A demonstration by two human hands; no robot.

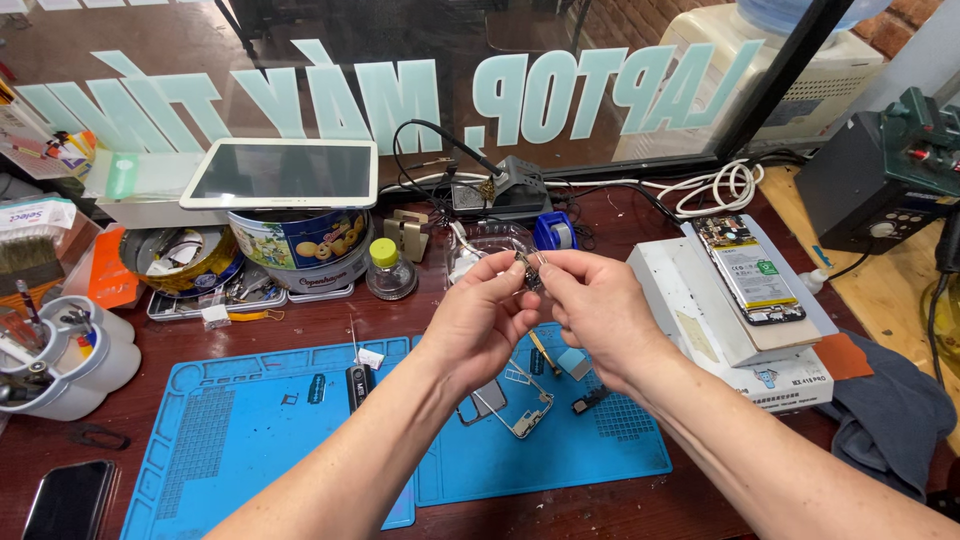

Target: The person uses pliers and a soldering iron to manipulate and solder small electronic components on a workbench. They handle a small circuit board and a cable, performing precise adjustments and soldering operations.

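phone: black phone (68,500) lies flat at the worktop's front-left corner, screen dark
cups: white cups (62,365) with tools stand at the left edge
tin: round tin (180,260) with loose bits sits behind the cups, toward the back-left
tablet: white tablet (283,173) rests on a round biscuit tin (300,245), back-left of centre
mat: blue mat (250,430) covers the front middle of the dark wood worktop (300,322); a second blue mat (600,450) joins it on the right
bottle: small clear bottle (389,270), yellow cap, stands just behind the mat
left hand: left hand (478,325) is raised over the mat seam, fingers (497,268) pinched closed on the small part
part: small dark circuit part (529,272) is held in the air between both hands, above the middle of the worktop, not touching it
right hand: right hand (603,310) meets the left, fingers closed on the same part from the other side
frame: thin metal frame (525,405) lies on the mat under the hands, with tiny parts near it
soldering stand: black stand (515,190) with cables sits at the back centre, against the glass
box: white box (740,330) lies right of centre; an opened phone (750,268) with its battery showing lies on top
cloth: grey cloth (890,420) is bunched at the right edge
station: dark green unit (880,180) stands at the back-right corner
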